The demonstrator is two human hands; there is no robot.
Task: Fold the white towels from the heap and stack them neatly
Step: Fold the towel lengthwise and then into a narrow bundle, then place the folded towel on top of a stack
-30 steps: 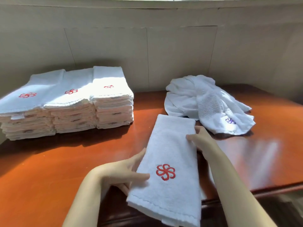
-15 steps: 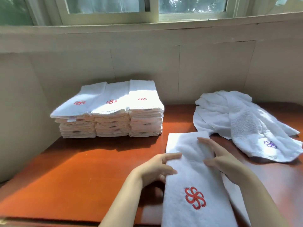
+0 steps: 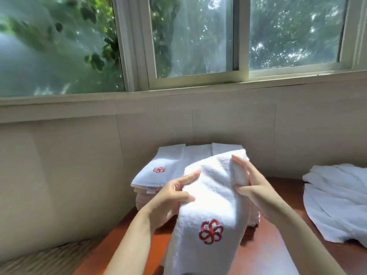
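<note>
At the left, against the pale wall, a stack of folded white towels (image 3: pixel 158 171) stands in side-by-side columns on the reddish-brown wooden table (image 3: pixel 278 245). A red flower emblem shows on the leftmost top towel.

Just in front of the stack, the left hand (image 3: pixel 170 193) grips the left edge of a folded white terry towel (image 3: pixel 210 205), with thumb and forefinger on top and the other fingers curled beneath. This towel is held in the air as a long narrow strip. A red embroidered pinwheel faces up at the near end, and the far end arches over the stack.

The right hand (image 3: pixel 252 183) clasps the towel's right edge, thumb pressed on the face and fingers straight along the far side. Well apart to the right, a heap of unfolded white towels (image 3: pixel 333 199) lies on the table.

The step appears to be laying this towel onto the stack. To do it well, keep both edges pinched so the layers do not slip. Square the long edges to one column with the emblem up like the others. Then lower the far end first and smooth it flat.
</note>
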